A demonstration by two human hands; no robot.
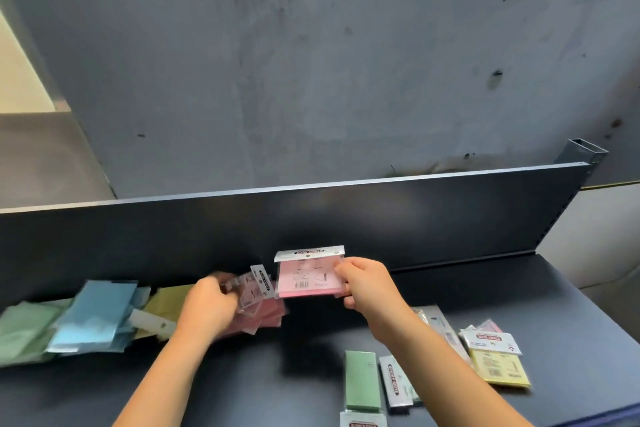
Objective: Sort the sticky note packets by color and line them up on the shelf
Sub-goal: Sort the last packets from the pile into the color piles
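Observation:
My right hand (367, 282) pinches a pink sticky note packet (304, 276) by its right edge and holds it upright above the dark shelf (450, 298). My left hand (207, 302) grips a bunch of pink packets (259, 302) just left of it, leaning against the shelf's back panel. Further left along the back lie yellow packets (166, 302), blue packets (93, 315) and green packets (24, 333). Loose on the shelf at the lower right are a green packet (362, 380), a yellow packet (498, 366) and several others.
The shelf's dark back panel (311, 218) rises behind the row, with a grey stained wall above it. A metal post (585, 152) stands at the panel's right end. The shelf's front right edge runs near the frame's bottom right corner.

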